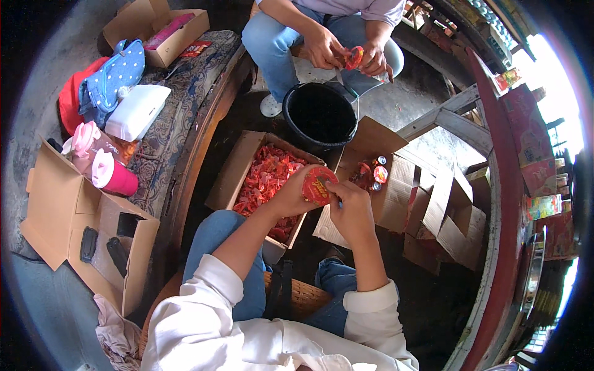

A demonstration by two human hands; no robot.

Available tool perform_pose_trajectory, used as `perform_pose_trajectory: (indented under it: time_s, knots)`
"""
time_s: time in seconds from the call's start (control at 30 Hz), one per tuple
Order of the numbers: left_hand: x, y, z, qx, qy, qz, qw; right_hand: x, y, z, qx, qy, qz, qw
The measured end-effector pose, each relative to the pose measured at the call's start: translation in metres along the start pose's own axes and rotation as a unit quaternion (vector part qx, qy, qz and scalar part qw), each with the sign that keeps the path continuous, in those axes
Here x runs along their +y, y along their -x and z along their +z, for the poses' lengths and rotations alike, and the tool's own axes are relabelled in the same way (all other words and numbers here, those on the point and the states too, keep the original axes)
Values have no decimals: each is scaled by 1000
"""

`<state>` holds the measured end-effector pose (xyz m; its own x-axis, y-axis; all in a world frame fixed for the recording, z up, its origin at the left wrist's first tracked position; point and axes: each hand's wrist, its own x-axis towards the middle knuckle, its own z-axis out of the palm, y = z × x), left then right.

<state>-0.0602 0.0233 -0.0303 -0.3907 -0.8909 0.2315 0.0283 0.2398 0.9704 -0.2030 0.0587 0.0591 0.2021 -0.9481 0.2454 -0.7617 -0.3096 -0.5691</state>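
A plastic cup with a printed red film lid [318,185] is in my left hand [288,198], its lid facing up. The fingers of that hand wrap round the cup's side. My right hand [351,213] is closed at the lid's right rim, thumb and fingertips pinched on its edge; the exact grip is partly hidden. Below my hands stands a cardboard box [232,173] full of torn red film scraps [263,179]. To the right, several small cups with red lids [378,174] lie in an open carton [387,207].
Opposite me a seated person's hands [328,51] hold another red-lidded cup [354,57] above a black bucket [320,114]. At left, a patterned bench [204,68] bears a pink tumbler [116,176], a white container [137,112] and open cartons [59,210]. A red-edged wooden frame [495,123] stands right.
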Motion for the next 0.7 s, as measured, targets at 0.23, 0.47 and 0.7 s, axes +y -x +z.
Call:
perform_pose_trajectory:
  time_s: [0.23, 0.47, 0.7]
  knots:
    - [3, 0, -8, 24, 24, -45, 998, -6, 3, -10, -26, 27, 6, 999]
    - [5, 0, -12, 53, -5, -28, 998, -2, 9, -21, -46, 75, -1, 996]
    - [10, 1, -9, 66, 23, -29, 997, -1, 10, -29, -36, 90, -30, 995]
